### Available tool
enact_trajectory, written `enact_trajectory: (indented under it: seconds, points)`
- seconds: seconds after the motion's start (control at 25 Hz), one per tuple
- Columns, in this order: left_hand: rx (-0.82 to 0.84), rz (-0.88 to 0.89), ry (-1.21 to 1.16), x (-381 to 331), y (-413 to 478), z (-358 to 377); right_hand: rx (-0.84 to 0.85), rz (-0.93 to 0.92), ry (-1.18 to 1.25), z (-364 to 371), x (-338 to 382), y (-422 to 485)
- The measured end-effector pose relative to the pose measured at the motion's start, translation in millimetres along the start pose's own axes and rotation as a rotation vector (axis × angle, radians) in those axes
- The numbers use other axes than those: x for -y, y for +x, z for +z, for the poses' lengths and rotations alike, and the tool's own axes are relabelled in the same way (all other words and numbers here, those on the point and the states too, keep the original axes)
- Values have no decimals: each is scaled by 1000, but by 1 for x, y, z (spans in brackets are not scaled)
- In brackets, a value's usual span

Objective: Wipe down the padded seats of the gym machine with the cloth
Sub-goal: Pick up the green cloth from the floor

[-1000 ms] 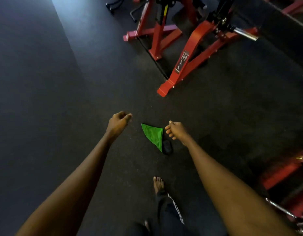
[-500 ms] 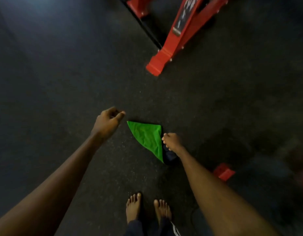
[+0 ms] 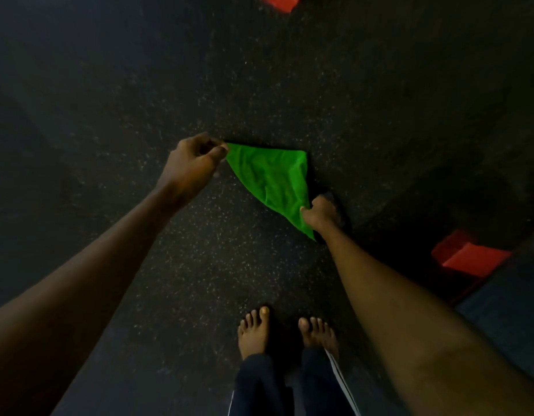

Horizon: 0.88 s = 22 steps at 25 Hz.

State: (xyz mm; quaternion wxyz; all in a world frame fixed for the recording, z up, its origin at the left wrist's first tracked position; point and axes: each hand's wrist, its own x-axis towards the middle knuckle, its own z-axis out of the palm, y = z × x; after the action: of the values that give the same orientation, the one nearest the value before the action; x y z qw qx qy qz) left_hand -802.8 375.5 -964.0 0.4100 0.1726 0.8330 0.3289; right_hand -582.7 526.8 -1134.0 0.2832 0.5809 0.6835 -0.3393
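Note:
A green cloth [image 3: 273, 178] lies as a folded triangle on the dark speckled gym floor. My left hand [image 3: 193, 162] pinches its far left corner between thumb and fingers. My right hand [image 3: 319, 213] grips the cloth's near right edge, over a small dark object that is mostly hidden under the hand. No padded seat of the machine is in view.
Two red machine feet show: one red foot [image 3: 279, 0] at the top edge, another red foot [image 3: 469, 255] at the right. My bare feet [image 3: 286, 331] stand just below the cloth. A blue mat [image 3: 505, 319] lies at the lower right.
I have bent lower and the view tilted down, so the red machine frame left the picture. Both hands reached the cloth and took hold of its corners.

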Motion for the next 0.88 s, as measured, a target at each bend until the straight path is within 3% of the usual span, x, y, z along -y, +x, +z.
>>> enact_trajectory:
  seconds: [0.28,0.44,0.6,0.88]
  points:
    - [-31,1,-30,-55,-35,-31,-6,-106,328,-56,42,-69]
    - [-100,27,-68,-151,-87,-96,26,-252,313,-164,100,-160]
    - [-192,129,-112,-269,-157,-166,29,-385,490,-284,159,-266]
    - [-345,317,-125,-465,-316,-305,-88,-698,689,-516,225,-527]
